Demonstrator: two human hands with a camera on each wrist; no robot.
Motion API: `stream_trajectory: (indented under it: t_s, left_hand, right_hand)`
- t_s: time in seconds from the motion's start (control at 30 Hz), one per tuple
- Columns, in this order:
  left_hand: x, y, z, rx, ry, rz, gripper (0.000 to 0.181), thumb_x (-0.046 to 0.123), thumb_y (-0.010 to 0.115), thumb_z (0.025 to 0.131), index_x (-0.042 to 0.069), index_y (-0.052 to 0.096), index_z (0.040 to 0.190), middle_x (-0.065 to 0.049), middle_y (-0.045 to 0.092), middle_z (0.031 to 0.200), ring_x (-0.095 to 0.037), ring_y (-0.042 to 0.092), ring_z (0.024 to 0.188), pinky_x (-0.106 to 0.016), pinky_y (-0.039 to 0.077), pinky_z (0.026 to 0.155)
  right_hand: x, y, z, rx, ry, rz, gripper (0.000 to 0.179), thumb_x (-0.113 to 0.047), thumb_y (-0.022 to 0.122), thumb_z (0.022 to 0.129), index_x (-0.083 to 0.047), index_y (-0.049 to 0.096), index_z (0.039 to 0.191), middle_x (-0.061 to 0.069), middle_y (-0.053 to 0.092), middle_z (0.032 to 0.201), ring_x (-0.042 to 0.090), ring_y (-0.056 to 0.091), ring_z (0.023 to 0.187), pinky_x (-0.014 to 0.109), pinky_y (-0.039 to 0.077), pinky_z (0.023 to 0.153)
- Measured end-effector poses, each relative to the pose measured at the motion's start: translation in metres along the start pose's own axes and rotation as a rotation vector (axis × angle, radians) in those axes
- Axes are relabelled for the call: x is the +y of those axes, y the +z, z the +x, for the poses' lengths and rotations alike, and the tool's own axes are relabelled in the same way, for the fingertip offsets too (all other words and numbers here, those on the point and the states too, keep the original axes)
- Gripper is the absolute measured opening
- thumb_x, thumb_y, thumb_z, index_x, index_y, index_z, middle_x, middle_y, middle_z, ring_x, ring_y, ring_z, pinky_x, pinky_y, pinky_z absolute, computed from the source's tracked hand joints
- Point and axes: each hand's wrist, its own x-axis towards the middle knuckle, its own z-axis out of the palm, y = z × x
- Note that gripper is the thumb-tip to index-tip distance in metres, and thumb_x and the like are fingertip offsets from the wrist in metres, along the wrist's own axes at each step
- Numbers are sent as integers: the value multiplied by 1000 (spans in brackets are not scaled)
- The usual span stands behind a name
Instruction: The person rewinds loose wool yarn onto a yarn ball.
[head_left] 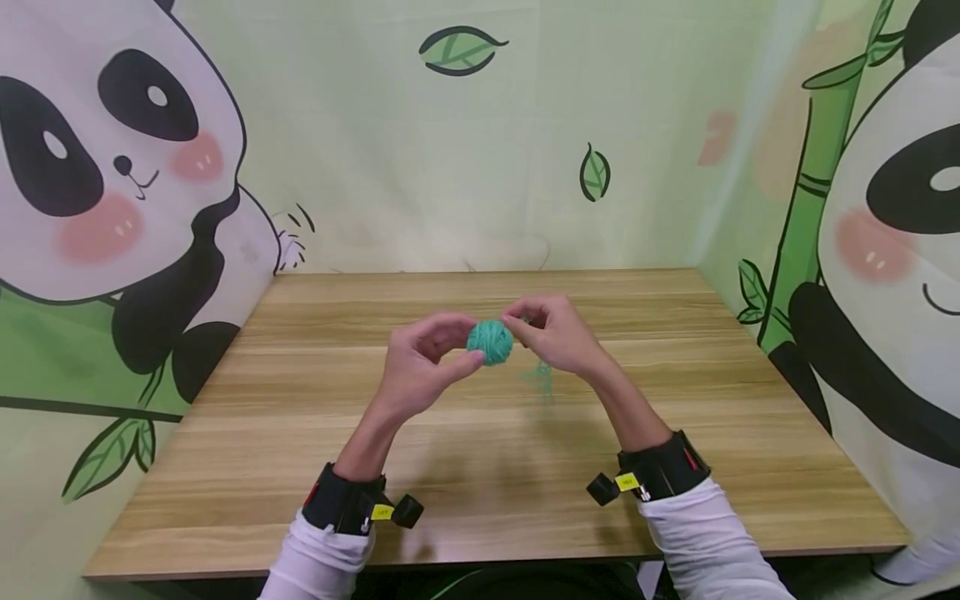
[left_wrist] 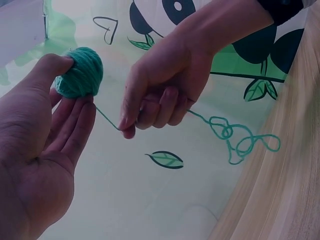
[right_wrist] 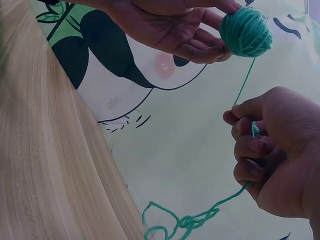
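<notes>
A teal ball of yarn (head_left: 491, 342) is held above the table between the thumb and fingers of my left hand (head_left: 427, 362). My right hand (head_left: 558, 333), just to the right of the ball, pinches the yarn strand (left_wrist: 107, 116) between thumb and forefinger. That strand runs taut from the ball to the pinch in both wrist views. The other right fingers curl over more of the yarn. Below them a loose, looped tail of yarn (right_wrist: 192, 220) hangs down; in the head view it looks faint.
The wood-grain table (head_left: 300, 467) spreads beneath both hands. Behind it and at the sides stand pale green walls (head_left: 360, 167) printed with pandas, bamboo and leaves. Each wrist wears a black band with a small camera, such as the left wristband (head_left: 341, 500).
</notes>
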Motion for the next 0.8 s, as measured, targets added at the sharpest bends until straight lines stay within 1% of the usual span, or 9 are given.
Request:
stream_trajectory:
  t_s: [0.13,0.17,0.2,0.27,0.4,0.57,0.63,0.7,0.8]
  left_hand:
    - [1,1,1,18,32,-8,35,-13,76,83,-13,67,118,-21,74,105,-31,71,93,-39,62,84]
    - [1,1,2,24,38,-7,35,-14,76,83,-15,67,117,-21,74,105,-31,71,93,-38,62,84]
    - [2,2,2,31,40,-6,35,-16,75,83,-16,66,117,-21,74,105,-30,71,93,-36,62,85]
    - [3,2,3,45,38,-2,36,-18,74,82,-17,66,117,-23,74,106,-30,71,94,-35,62,85]
    - [1,1,3,81,19,-2,37,-20,73,82,-15,67,118,-28,72,108,-32,71,96,-35,62,87]
    - [0,1,3,135,21,4,36,-16,74,84,-11,68,119,-27,72,110,-34,70,98,-37,61,89]
    - [-1,1,3,153,26,13,35,-13,75,85,-11,68,119,-25,73,109,-35,71,98,-37,61,89]
    - [-1,1,4,173,28,23,34,-11,77,85,-11,68,118,-25,74,108,-35,71,97,-37,61,88]
    - [-3,1,4,208,27,35,34,-8,79,84,-11,68,117,-25,74,105,-34,72,94,-38,62,87]
  right_hand:
    - [4,1,0,-41,17,-8,20,-17,65,103,-4,79,102,9,65,73,18,52,59,23,44,51]
    - [4,1,0,-51,14,-10,19,-17,65,102,-5,80,101,9,65,73,18,52,59,23,43,51]
    - [9,2,1,-62,2,-11,19,-19,66,102,-7,80,100,8,64,71,16,50,57,22,42,49]
    - [9,2,1,-84,-9,-11,18,-19,66,102,-7,80,98,7,61,68,15,48,55,21,39,47]
    - [7,3,1,-123,-26,-28,18,-19,66,102,-9,78,94,3,56,63,15,45,51,21,36,45]
    - [3,5,-1,-194,-23,-73,18,-21,66,102,-11,74,89,0,53,64,13,45,53,21,36,48]
    - [1,6,-2,-233,-43,-82,18,-20,67,102,-10,74,88,-1,52,63,12,44,53,20,36,48]
    - [-3,7,-2,-277,-82,-87,16,-16,67,101,-10,76,90,-2,52,63,12,44,53,20,36,48]
    - [-9,8,-3,-336,-141,-85,16,-11,65,101,-7,79,95,-2,57,65,10,44,53,19,37,49]
